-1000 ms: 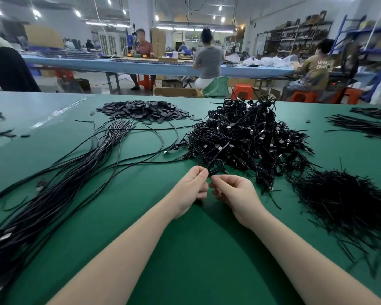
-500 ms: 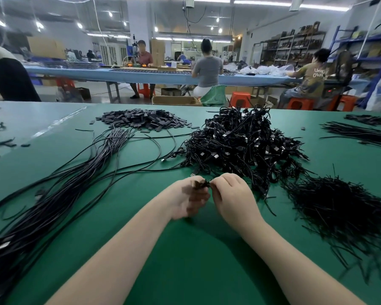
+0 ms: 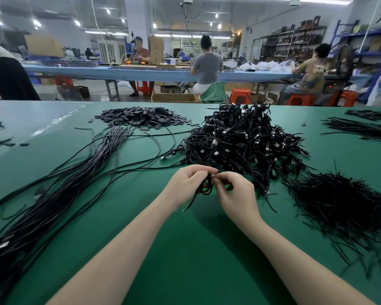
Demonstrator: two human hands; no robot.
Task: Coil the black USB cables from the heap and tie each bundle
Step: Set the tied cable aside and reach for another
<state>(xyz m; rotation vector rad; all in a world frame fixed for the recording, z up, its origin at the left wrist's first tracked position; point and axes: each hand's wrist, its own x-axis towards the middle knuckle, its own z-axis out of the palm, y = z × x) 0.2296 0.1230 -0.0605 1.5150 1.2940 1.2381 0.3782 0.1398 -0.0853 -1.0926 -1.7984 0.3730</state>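
A small coiled black cable bundle hangs between my two hands above the green table. My left hand grips its left side with curled fingers. My right hand pinches the top of the coil, where a thin tie sits. A loose end trails down toward the table. Just behind my hands lies the big heap of tied black USB cable bundles. A long sheaf of uncoiled black cables runs along the left side of the table.
A pile of thin black twist ties lies at the right. Small flat black pieces are heaped at the back centre. More cable strands lie at the far right. People sit at a blue bench behind the table.
My hands have drawn a little nearer to me and apart. The coiled bundle, which was hidden between the fists, now shows between them with its end hanging down.
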